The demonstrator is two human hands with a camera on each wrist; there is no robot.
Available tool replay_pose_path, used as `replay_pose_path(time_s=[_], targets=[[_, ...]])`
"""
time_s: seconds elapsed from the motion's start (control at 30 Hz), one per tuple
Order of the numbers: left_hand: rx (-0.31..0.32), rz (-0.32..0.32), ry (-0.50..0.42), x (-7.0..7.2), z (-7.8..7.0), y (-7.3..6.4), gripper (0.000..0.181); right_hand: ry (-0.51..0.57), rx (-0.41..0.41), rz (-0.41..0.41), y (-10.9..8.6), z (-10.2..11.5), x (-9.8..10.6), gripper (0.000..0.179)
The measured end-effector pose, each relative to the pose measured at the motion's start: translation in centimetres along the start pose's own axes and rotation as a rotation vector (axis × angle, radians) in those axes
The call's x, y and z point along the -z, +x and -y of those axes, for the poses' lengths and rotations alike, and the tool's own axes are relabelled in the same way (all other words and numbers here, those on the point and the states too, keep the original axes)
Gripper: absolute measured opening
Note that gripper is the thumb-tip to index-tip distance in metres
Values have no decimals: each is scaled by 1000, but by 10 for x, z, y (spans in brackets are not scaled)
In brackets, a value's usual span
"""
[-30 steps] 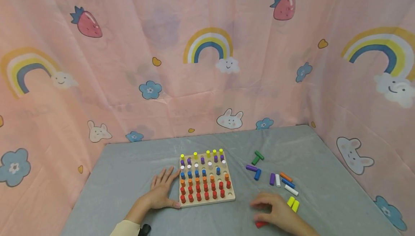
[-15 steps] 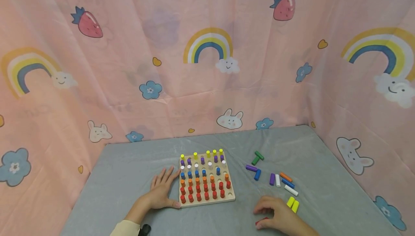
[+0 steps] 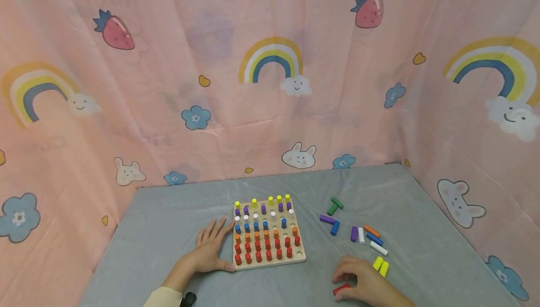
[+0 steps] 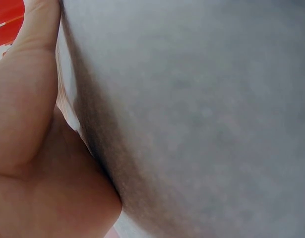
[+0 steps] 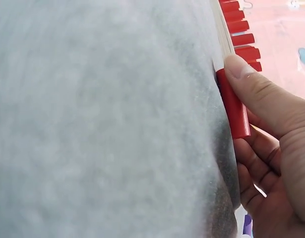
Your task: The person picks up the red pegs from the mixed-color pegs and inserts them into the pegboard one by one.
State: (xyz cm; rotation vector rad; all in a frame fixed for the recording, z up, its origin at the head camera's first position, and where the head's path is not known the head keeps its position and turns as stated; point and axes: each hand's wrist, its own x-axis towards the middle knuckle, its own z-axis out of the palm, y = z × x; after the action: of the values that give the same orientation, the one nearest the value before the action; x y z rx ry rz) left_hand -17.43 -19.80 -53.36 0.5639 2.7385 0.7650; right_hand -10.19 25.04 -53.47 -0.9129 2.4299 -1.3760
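A wooden peg board (image 3: 273, 265) stands on the grey cloth with rows of upright pegs in red, orange, blue, white, purple and yellow. My left hand (image 3: 211, 250) lies spread along its left side, fingertips and thumb right at the edge. In the left wrist view, the thumb side of that hand (image 4: 23, 109) is seen close to the cloth. To the right of the board, my right hand (image 3: 358, 276) is curled over a red peg (image 3: 341, 290) low at the cloth. The right wrist view has the thumb against this red peg (image 5: 235, 111), its fingers bent behind.
Loose pegs lie right of the board: two green pegs (image 3: 333, 209), purple pegs (image 3: 327, 219), blue pegs (image 3: 335, 228), white pegs (image 3: 378, 248) and an orange peg (image 3: 371, 230). Two yellow pegs (image 3: 384, 268) lie beside the right hand. A pink printed curtain (image 3: 236, 147) stands behind the table.
My right hand has shifted slightly right, its thumb and fingers closing about the red peg. The left hand and the board have stayed put.
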Motion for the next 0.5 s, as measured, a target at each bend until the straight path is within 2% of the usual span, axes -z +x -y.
replay_pose_path(time_s=[0.37, 0.5], targets=[[16, 3, 23, 6, -8, -2, 121, -58, -45, -2, -1, 1, 2, 23], [21, -6, 33, -1, 0, 1, 123, -79, -43, -16, 0, 0, 2, 22]])
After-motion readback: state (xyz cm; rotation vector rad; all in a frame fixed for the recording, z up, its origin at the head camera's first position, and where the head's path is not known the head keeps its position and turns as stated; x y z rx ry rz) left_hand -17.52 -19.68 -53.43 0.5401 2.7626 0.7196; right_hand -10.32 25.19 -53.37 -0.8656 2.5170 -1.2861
